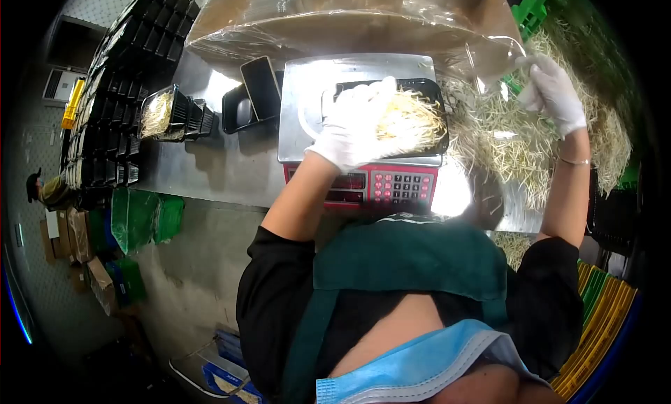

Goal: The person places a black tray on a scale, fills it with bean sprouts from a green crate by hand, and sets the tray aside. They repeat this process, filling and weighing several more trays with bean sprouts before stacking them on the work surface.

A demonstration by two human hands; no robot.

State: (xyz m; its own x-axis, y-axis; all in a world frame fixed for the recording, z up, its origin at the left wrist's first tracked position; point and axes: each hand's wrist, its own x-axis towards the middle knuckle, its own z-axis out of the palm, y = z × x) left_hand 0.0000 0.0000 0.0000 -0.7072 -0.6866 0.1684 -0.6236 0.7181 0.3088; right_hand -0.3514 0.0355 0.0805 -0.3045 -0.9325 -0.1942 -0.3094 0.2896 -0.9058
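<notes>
A black plastic tray (439,96) filled with pale yellow bean sprouts (412,121) sits on the metal plate of a weighing scale (297,135). My left hand (353,121), in a white glove, rests over the left side of this tray, touching the sprouts, its fingers stretched out. To the right, above a large loose heap of sprouts (514,149), my right hand (552,93) is raised, also gloved. Its fingers are curled and pressed together; whatever may be between them is too small to make out.
Left of the scale, a phone (260,88) leans on a black tray (237,112). Farther left are a tray of sprouts (157,115) on nested trays and tall stacks of black trays (105,117). A plastic-lined cardboard box (349,30) stands behind the scale. Yellow crates (594,323) are at lower right.
</notes>
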